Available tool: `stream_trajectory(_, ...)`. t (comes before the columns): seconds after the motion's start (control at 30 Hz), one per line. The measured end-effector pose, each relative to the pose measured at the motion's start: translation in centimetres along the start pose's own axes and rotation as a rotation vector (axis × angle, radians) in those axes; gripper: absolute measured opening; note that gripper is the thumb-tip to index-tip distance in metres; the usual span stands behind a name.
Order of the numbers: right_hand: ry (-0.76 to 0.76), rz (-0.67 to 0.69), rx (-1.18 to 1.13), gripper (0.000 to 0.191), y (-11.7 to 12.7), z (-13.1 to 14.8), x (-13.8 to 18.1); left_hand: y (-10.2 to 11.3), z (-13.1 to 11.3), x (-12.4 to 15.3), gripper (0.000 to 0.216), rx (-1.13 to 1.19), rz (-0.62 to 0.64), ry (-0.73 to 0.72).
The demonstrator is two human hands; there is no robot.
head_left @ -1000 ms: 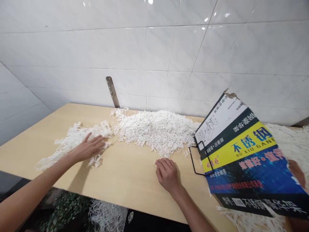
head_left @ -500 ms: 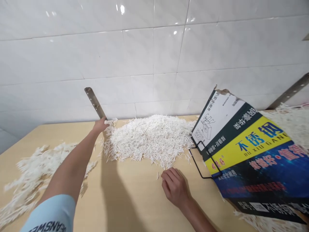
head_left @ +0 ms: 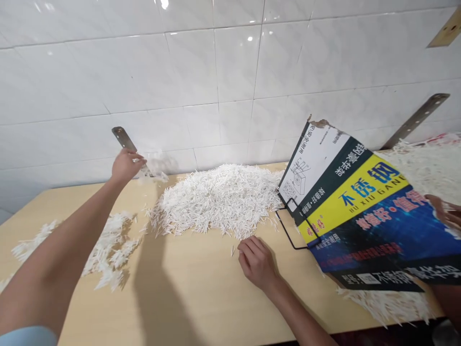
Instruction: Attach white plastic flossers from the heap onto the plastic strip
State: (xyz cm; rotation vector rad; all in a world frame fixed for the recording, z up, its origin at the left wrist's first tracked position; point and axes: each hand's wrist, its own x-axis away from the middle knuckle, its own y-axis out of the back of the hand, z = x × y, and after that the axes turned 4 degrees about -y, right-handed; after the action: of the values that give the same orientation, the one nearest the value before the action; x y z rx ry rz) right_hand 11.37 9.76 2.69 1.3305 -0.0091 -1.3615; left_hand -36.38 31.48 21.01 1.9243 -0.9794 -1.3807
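My left hand is raised near the back wall and closed on a blurred clump of white strips, just in front of a metal bracket. My right hand rests knuckles-up on the wooden table, fingers curled under at the front edge of a big pile of short white sticks. Whatever lies under those fingers is hidden. A single loose stick lies beside that hand.
A looser spread of white strips lies at the left. A printed cardboard panel with a black wire handle leans at the right, held by another person's hand. More sticks lie behind it. A second bracket hangs on the tiled wall.
My left hand left the left-hand strips, reached to the back by the bracket and has lifted up with a clump. My right hand has stayed put.
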Motion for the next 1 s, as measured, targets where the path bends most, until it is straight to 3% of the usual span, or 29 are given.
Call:
stream_trajectory(0.1, -0.003, -0.01, -0.009, 0.022, 0.1, 0.1, 0.1, 2.8, -2.6, 1.1, 0.044, 0.062, -0.223, 0.023)
stream_trajectory(0.23, -0.007, -0.028, -0.035, 0.023, 0.2, 0.0, 0.3, 6.8, -7.6, 4.2, 0.035, 0.287, -0.449, -0.091)
stream_trajectory(0.3, -0.008, -0.043, -0.065, 0.024, 0.1, 0.0, 0.5, 8.0, -10.2, 7.2, 0.032, 0.362, -0.436, -0.07)
stream_trajectory(0.37, -0.003, -0.051, -0.11, 0.023, 0.2, -0.2, 0.6, 8.2, -12.6, 11.1, 0.031, 0.459, -0.32, -0.007)
stream_trajectory(0.5, 0.021, -0.066, -0.259, 0.023, 0.7, -0.6, 1.1, 5.6, -17.1, 20.4, 0.025, 0.661, -0.028, 0.129)
stream_trajectory(0.6, -0.026, -0.124, -0.407, 0.037, 0.8, -1.2, 1.5, 2.1, -20.1, 26.8, 0.022, 0.824, 0.215, 0.284)
stream_trajectory(0.7, -0.129, -0.117, -0.6, 0.052, 0.7, -1.9, 1.7, -1.2, -22.1, 31.2, 0.027, 1.175, 0.463, 0.422)
stream_trajectory(0.8, -0.191, 0.046, -0.771, 0.055, 0.5, -2.3, 1.5, -3.8, -22.8, 33.3, 0.03, 1.568, 0.485, 0.433)
stream_trajectory(0.9, -0.194, 0.22, -0.821, 0.057, 0.5, -2.4, 1.3, -5.7, -22.7, 33.4, 0.039, 1.723, 0.469, 0.345)
stream_trajectory(1.0, -0.249, 0.21, -0.851, 0.06, 0.5, -2.6, 1.2, -7.3, -22.4, 32.8, 0.049, 1.837, 0.543, 0.231)
